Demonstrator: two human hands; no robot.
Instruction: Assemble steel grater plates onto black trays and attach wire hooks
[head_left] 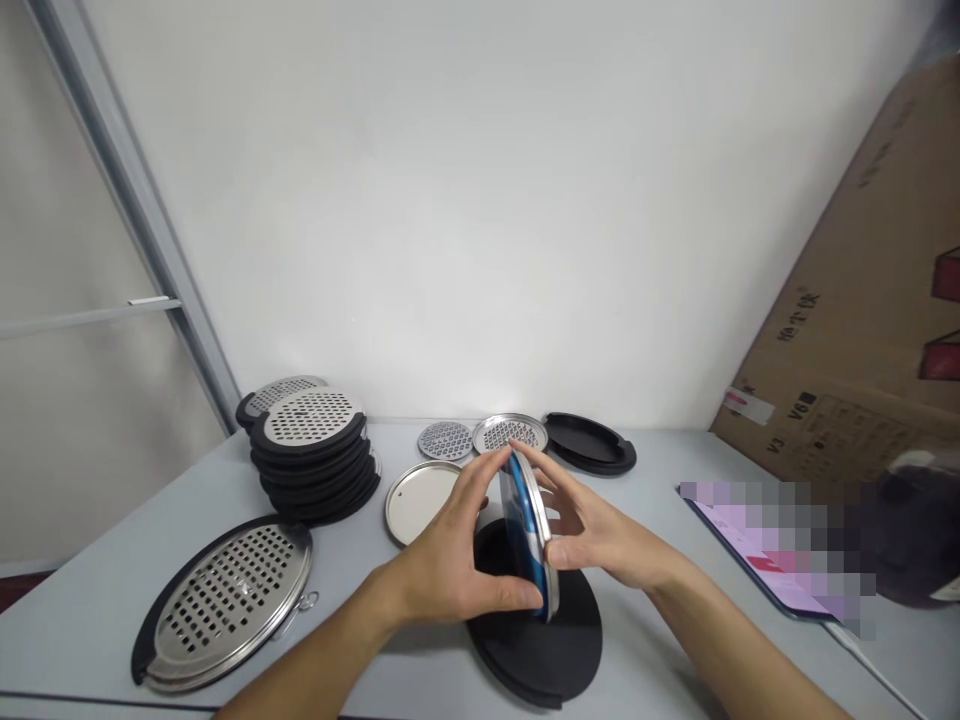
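Between my two hands a round, flat disc with a blue printed face and a silver metal rim (534, 535) stands almost on edge. My left hand (450, 560) grips its blue side, thumb near the lower edge and fingers at the top. On the metal side, my right hand (596, 520) holds it with thumb and fingertips. Below the disc lies a round black tray (540, 650), partly covered by it and my left hand. A shallow cream-coloured metal dish (421, 497) sits behind my left hand, which hides part of it.
A black-rimmed perforated metal disc (229, 590) lies at left, before a stack of similar black-rimmed discs (315, 460). Along the wall are a small perforated plate (445, 441), a perforated dish (510, 432) and a black tray (589, 443). At right are a phone (757, 555) and cardboard box (847, 330).
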